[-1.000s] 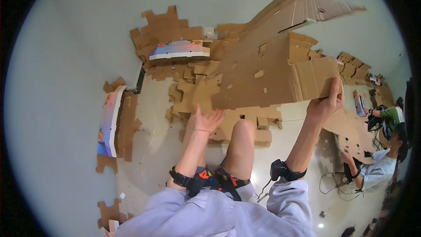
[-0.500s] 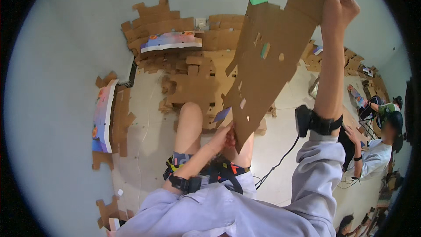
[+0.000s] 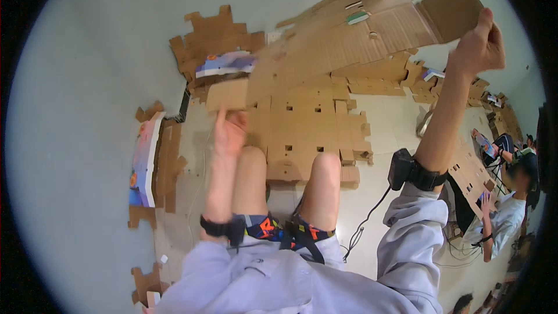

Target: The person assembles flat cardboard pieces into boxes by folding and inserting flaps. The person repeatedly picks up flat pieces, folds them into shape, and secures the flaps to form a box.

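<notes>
Fingers of the right hand [image 3: 481, 46] pinch the cardboard [image 3: 340, 40] at upper right, while the left hand [image 3: 231, 132], left of centre, meets its other end, grip too blurred to tell.

Worn on the left side of the person's head, the camera looks down and forward over the pale shirt [image 3: 261, 282], the bare knees [image 3: 325, 177] and the floor [image 3: 386, 116]. The shirt sits closest to the lens, the left hand [image 3: 231, 132] and right hand [image 3: 482, 46] farther out, the floor beyond. Its round, very wide view bends straight lines, reaching the wall [image 3: 87, 116] past the floor's left and far edges and two seated people [image 3: 503, 221] near its right edge.
</notes>
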Motion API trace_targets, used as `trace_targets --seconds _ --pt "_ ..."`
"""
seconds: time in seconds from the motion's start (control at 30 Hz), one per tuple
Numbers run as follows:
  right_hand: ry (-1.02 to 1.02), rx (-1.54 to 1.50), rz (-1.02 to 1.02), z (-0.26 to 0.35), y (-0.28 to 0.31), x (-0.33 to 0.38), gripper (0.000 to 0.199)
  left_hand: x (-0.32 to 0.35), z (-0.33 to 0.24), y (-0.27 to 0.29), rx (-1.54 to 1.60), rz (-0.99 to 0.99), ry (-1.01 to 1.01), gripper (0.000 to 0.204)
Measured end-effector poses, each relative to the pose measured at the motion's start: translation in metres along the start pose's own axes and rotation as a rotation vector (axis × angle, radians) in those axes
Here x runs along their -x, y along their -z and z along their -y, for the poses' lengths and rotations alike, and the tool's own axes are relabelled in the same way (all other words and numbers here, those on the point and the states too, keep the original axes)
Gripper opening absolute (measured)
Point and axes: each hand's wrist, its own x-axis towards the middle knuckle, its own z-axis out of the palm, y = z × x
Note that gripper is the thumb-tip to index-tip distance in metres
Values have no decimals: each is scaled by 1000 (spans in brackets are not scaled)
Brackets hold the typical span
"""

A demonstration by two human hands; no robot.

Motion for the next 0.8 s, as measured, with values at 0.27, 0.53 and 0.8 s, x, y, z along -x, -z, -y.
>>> trace_targets --seconds 0.27,0.53,0.8 --pt "95 674 613 29 167 123 10 52 -102 -19 -1300 -178 -574 9" --pt "-200 658 1180 119 275 219 23 161 -54 20 -2078 677 -424 37" --pt "-547 541 1735 111 266 308 55 171 -5 58 -2216 654 -166 53"
